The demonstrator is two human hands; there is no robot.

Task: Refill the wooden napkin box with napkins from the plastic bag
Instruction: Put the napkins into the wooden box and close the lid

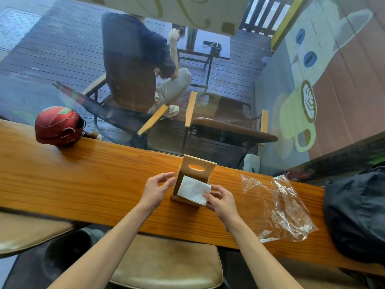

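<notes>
Napkin stack [193, 192] pinched by right hand [220, 202] inside wooden napkin box [196, 164]; left hand [155, 189] released, beside box. Plastic bag [281, 207] lain on bench [83, 176].

- Red helmet [57, 126]: resting on the wooden counter [83, 174], far left.
- Dark bag [358, 213]: on the counter's right end.
- Tan stool seat [166, 263]: below the counter's near edge.
- Seated person [137, 65]: beyond the window, back turned.
- Cup mural [300, 117]: on the right wall.

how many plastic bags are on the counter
1. The clear crumpled plastic bag lies on the long wooden counter, right of the light wooden napkin box and left of a dark bundle, which could hide more.
</notes>
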